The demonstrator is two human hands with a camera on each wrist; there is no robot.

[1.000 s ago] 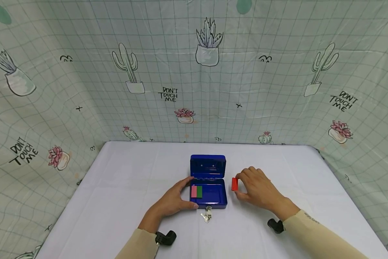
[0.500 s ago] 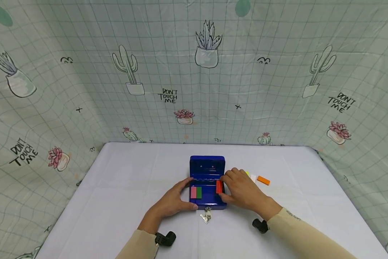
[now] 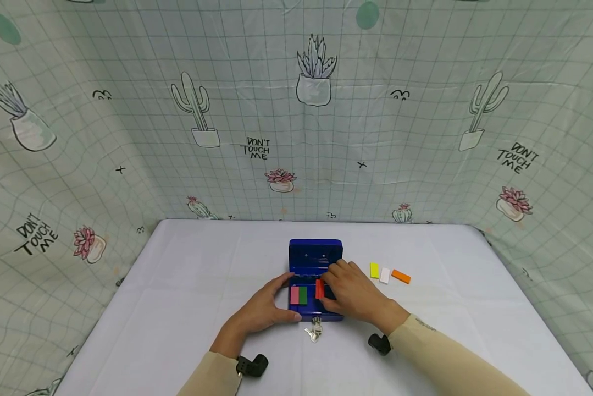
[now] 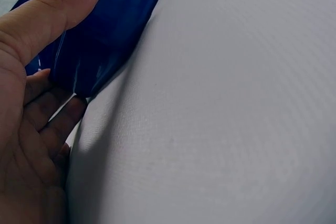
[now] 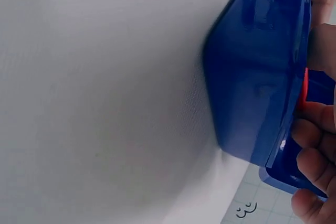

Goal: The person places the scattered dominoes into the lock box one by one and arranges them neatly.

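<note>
A blue metal cash box [image 3: 330, 317] stands in front of me with its lid [image 3: 306, 254] raised. My left hand [image 3: 259, 309] holds the box's left end, thumb at the front corner and fingers toward the back. Inside on the left lie a pink block [image 3: 294, 296] and a green block [image 3: 303, 296], side by side. Between thumb and fingertips, my right hand [image 3: 354, 294] pinches a red block [image 3: 319, 289] inside the box, just right of the green one. In the right wrist view only a thin edge of the red block [image 5: 304, 90] shows above the rim.
Keys [image 3: 313, 332] hang from the lock at the box's front. Right of the box, a yellow block [image 3: 373, 270], a white block [image 3: 384, 275] and an orange block [image 3: 401, 276] lie on the white tablecloth [image 3: 217, 258]. A patterned curtain [image 3: 385, 121] rises behind the table.
My right hand has carried the red block leftward from beside the box into it, toward the green block. The yellow, white and orange blocks have come into view. My left hand has stayed put.
</note>
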